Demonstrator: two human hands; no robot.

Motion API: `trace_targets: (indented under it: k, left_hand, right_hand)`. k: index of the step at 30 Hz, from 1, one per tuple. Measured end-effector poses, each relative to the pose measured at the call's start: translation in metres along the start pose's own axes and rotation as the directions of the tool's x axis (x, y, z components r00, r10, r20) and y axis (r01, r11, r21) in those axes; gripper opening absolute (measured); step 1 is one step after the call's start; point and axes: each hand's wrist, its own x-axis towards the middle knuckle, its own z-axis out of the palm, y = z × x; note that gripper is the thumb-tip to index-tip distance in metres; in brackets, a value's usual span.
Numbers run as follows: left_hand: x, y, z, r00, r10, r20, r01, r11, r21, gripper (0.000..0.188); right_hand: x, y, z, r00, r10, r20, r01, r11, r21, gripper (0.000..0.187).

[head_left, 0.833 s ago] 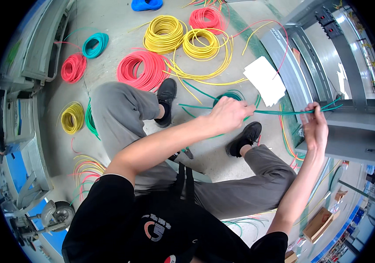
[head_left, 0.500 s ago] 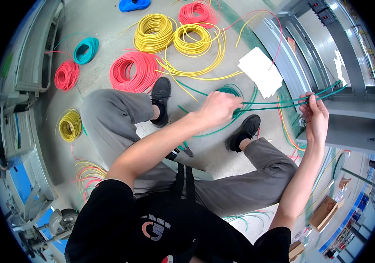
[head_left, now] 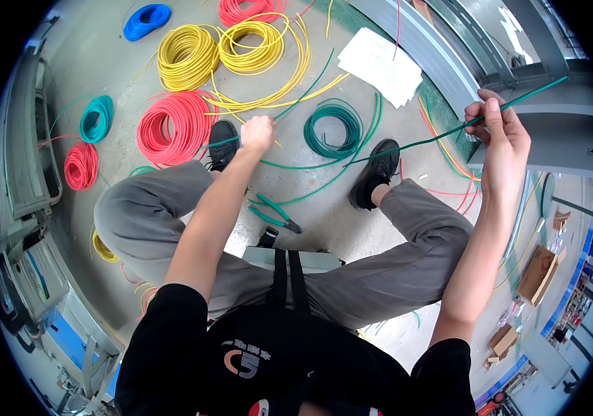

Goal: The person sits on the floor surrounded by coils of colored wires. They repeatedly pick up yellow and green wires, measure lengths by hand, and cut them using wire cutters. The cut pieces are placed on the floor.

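My left hand (head_left: 258,134) is a closed fist above my left shoe, gripping a green wire (head_left: 316,78) whose two ends stick out on either side. Off to the right, my right hand (head_left: 499,128) pinches another length of green wire (head_left: 427,141) between thumb and fingers. That piece slants from above my right shoe up toward a grey metal cabinet frame. Between the hands, a dark green wire coil (head_left: 308,141) lies on the floor with loose turns around it. Pliers with green handles (head_left: 277,213) rest on the floor in front of my seat.
Yellow wire coils (head_left: 184,57), a large red coil (head_left: 172,128), a blue coil (head_left: 146,22) and teal coil (head_left: 95,119) lie ahead and left. White paper sheets (head_left: 379,66) lie beside the grey metal cabinet frame (head_left: 546,135). A cardboard box (head_left: 537,274) stands at right.
My left hand has moved left, away from the right hand, with a green wire in it. The two strands that ran between the hands are now apart, one in each hand. The view has shifted.
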Motion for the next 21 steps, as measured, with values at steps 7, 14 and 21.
trace_targets:
  k: [7, 14, 21]
  left_hand:
    - [0.061, -0.027, 0.045, 0.998, -0.024, 0.065, 0.010, 0.978, 0.209, 0.021]
    - [0.050, 0.090, 0.092, 0.906, -0.290, 0.309, 0.397, 0.835, -0.381, 0.031]
    - [0.003, 0.150, 0.071, 0.961, -0.155, 0.230, 0.198, -0.195, -0.961, 0.029]
  right_hand:
    - [-0.020, -0.006, 0.001, 1.000, -0.021, -0.012, 0.021, 1.000, 0.003, 0.030]
    - [-0.023, 0.000, 0.000, 1.000, 0.013, 0.012, -0.012, 0.997, -0.082, 0.029]
    - [-0.013, 0.051, 0.044, 0.828, 0.459, 0.321, -0.492, 0.870, 0.025, 0.027]
